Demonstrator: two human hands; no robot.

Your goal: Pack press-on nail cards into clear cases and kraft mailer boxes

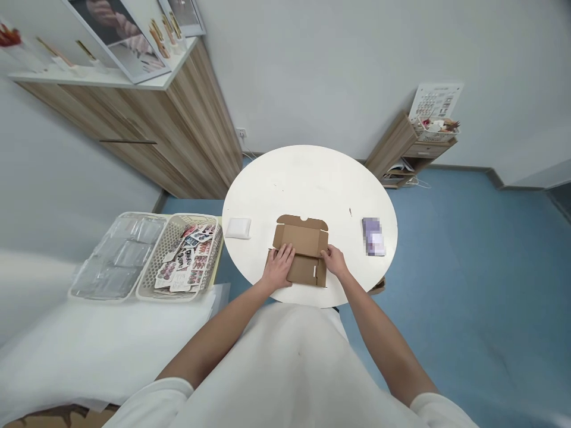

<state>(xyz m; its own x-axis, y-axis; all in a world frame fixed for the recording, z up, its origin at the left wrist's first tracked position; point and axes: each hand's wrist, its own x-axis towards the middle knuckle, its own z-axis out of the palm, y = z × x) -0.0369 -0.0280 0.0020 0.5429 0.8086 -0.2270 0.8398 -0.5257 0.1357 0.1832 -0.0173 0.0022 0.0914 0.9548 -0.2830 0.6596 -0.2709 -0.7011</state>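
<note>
- Here, lays the left hand (278,266) palm down on the left side of the cardboard box (303,236), with fingers spread
- Pinches the right edge near the fold with the right hand (334,260)
- Angles both arms (225,330) inward
- Has the box open on the white table (307,178), between a white packet (238,228) and a purple item (372,229)

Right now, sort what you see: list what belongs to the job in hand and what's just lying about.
In the job:
open cardboard box, left hand spread on it, right hand at its edge
white table under it

Apparently just lying about:
white packet, though it could belong
purple item, blurred
printed cards in a basket
clear packs beside them
</note>
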